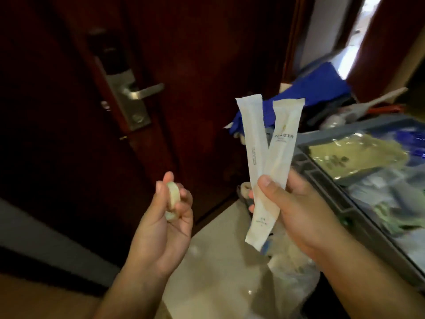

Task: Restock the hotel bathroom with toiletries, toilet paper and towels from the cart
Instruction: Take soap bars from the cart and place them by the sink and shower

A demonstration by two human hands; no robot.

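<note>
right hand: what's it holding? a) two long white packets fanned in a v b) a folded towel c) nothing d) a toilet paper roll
a: the right hand pinches two long white packets under its thumb, their tops spread apart in a V.

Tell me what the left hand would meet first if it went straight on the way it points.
The left hand would probably reach the dark door below its lever handle; nothing shows between, though depth is unclear.
</note>
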